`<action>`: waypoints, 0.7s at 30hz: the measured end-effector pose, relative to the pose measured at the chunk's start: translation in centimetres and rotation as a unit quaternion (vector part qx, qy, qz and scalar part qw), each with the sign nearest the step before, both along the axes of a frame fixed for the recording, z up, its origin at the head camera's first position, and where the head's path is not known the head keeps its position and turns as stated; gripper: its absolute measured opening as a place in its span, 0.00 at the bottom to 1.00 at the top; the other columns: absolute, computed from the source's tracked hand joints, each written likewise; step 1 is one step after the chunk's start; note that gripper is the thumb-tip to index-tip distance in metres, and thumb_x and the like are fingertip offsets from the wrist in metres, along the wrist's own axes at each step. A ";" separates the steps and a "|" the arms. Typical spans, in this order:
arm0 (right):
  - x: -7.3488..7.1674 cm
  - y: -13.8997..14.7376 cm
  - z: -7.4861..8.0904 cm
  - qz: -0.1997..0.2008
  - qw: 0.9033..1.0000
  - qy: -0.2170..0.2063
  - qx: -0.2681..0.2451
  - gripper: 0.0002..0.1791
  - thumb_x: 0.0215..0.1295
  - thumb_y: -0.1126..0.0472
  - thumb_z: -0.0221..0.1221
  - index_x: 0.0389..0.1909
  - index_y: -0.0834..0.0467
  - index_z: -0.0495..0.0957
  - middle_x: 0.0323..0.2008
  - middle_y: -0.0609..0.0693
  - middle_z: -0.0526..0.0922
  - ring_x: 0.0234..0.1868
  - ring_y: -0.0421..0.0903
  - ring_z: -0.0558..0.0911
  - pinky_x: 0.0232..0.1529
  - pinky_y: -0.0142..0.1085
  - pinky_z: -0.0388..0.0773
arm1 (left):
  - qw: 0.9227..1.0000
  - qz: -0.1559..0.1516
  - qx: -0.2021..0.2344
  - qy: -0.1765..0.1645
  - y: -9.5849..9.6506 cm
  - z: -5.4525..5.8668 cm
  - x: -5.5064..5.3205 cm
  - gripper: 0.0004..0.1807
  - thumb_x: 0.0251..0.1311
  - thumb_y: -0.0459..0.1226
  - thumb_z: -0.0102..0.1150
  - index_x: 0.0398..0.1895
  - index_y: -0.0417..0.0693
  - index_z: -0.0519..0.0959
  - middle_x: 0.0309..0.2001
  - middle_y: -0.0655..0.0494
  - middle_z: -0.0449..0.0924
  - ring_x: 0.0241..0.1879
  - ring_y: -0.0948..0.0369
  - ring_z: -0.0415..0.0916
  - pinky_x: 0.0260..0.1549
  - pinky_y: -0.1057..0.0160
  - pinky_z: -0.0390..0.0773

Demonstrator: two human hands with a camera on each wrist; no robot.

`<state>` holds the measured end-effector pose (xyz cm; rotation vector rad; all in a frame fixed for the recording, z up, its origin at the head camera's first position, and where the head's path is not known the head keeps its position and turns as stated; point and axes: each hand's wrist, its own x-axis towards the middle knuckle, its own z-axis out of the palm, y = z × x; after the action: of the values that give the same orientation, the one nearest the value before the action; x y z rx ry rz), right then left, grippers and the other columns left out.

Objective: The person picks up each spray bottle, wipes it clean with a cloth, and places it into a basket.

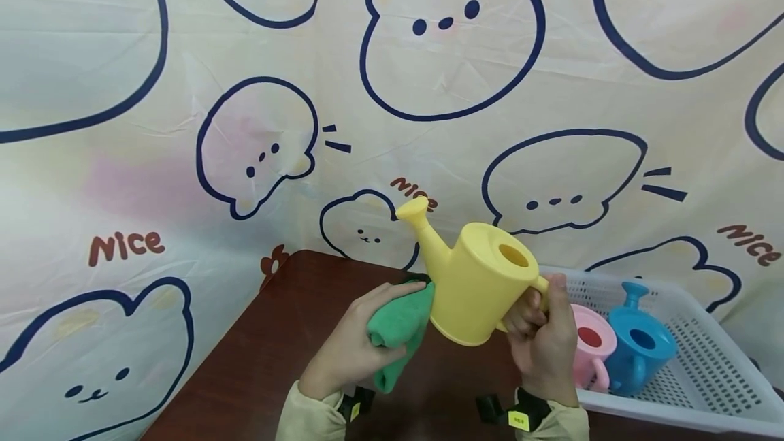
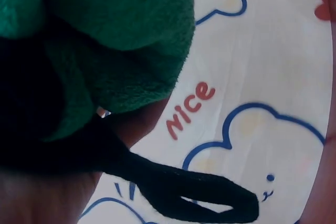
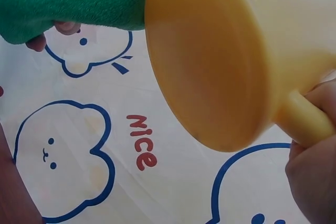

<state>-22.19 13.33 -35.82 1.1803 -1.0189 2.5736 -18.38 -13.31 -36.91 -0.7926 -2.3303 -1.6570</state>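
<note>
A yellow watering can (image 1: 480,284) is held up over the dark table, tilted, its spout pointing up and left. My right hand (image 1: 542,339) grips its handle, fingers curled round it. In my left hand (image 1: 358,339) a folded green cloth (image 1: 401,322) is held between thumb and fingers, its edge against the can's left side. The right wrist view shows the can's round base (image 3: 210,66) with the green cloth (image 3: 94,3) at its rim. Green cloth (image 2: 121,19) fills the upper left of the left wrist view.
At the right a white perforated basket (image 1: 723,366) holds a pink watering can (image 1: 591,342) and a blue watering can (image 1: 640,342). The dark brown table (image 1: 245,366) meets a cartoon-printed sheet (image 1: 275,53) behind and at the left.
</note>
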 end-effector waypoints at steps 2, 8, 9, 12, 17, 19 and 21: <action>0.0 0.1 -0.1 0.003 1.000 -0.002 -0.001 0.27 0.89 0.52 0.30 0.28 0.57 0.65 0.18 0.48 0.53 0.13 0.42 0.53 0.15 0.35 0.42 | 1.000 -0.009 0.014 -0.008 0.1 0.0 0.0 0.45 0.51 0.25 0.72 0.73 0.65 0.74 0.60 0.58 0.82 0.53 0.56 0.79 0.52 0.53 0.81; 0.0 0.5 -0.4 0.011 1.000 -0.003 0.002 0.27 0.88 0.52 0.29 0.26 0.58 0.61 0.17 0.48 0.54 0.13 0.43 0.52 0.14 0.35 0.42 | 0.996 -0.042 0.067 -0.034 0.5 -0.1 -0.1 0.43 0.55 0.22 0.64 0.75 0.60 0.73 0.63 0.53 0.81 0.51 0.56 0.80 0.55 0.55 0.81; 0.0 0.5 -0.4 0.014 1.000 -0.001 0.003 0.27 0.88 0.52 0.29 0.26 0.58 0.60 0.17 0.48 0.54 0.13 0.43 0.52 0.14 0.35 0.42 | 0.995 -0.049 0.074 -0.037 0.5 -0.2 -0.1 0.42 0.55 0.22 0.63 0.75 0.59 0.72 0.63 0.52 0.81 0.51 0.57 0.80 0.54 0.56 0.81; -0.1 0.8 -0.5 0.024 1.000 0.005 0.004 0.26 0.88 0.52 0.28 0.26 0.58 0.58 0.17 0.48 0.54 0.13 0.43 0.52 0.14 0.35 0.42 | 0.991 -0.079 0.098 -0.046 0.6 -0.3 -0.2 0.40 0.58 0.23 0.60 0.76 0.54 0.71 0.61 0.45 0.82 0.48 0.59 0.81 0.52 0.58 0.83; -0.3 1.1 -0.7 0.044 0.999 -0.003 0.002 0.26 0.88 0.52 0.30 0.26 0.58 0.59 0.18 0.48 0.54 0.13 0.43 0.53 0.14 0.34 0.41 | 0.979 -0.135 0.136 -0.073 0.3 -0.4 -0.2 0.35 0.62 0.28 0.60 0.76 0.43 0.69 0.57 0.42 0.81 0.48 0.59 0.81 0.51 0.57 0.85; -0.3 1.3 -0.7 0.065 0.998 -0.014 0.000 0.26 0.88 0.52 0.30 0.27 0.58 0.61 0.18 0.48 0.54 0.13 0.43 0.53 0.15 0.34 0.40 | 0.974 -0.149 0.144 -0.087 0.1 -0.5 -0.1 0.35 0.63 0.30 0.62 0.75 0.41 0.68 0.56 0.47 0.83 0.48 0.60 0.82 0.51 0.58 0.85; -0.3 1.4 -0.8 0.088 0.996 -0.028 0.001 0.27 0.88 0.52 0.29 0.28 0.58 0.65 0.19 0.48 0.53 0.14 0.43 0.52 0.16 0.33 0.39 | 0.970 -0.164 0.153 -0.095 -0.1 -0.4 -0.1 0.35 0.63 0.31 0.62 0.75 0.39 0.68 0.54 0.53 0.83 0.47 0.60 0.82 0.50 0.58 0.85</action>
<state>-22.54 14.74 -36.59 1.2602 -0.9684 2.7546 -18.46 -13.42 -37.35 -1.0327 -2.0597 -2.2535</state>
